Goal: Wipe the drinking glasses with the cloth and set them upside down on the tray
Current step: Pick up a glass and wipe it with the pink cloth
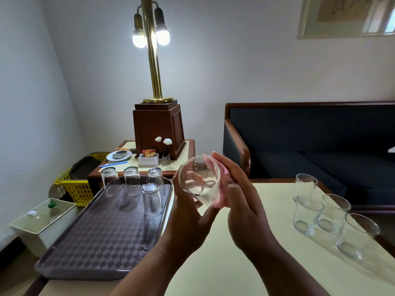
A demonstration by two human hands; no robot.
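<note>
My left hand [188, 212] grips a clear drinking glass [199, 180] from below, tilted with its mouth toward me, above the cream table. My right hand [239, 199] presses a pink cloth [222, 184] against the glass's outer side with straight fingers; most of the cloth is hidden behind the glass and palm. Several glasses stand upside down on the dark checkered tray [96, 242] at the left, the nearest one [152, 199] in front of a row of three. Several upright glasses [307, 214] stand on the table at the right.
A side table behind the tray carries a brass lamp on a wooden base [159, 127], a plate, a white holder and a small flower vase. A yellow basket [79, 186] and a low white box sit at the left. A dark sofa [310, 142] lies behind the table.
</note>
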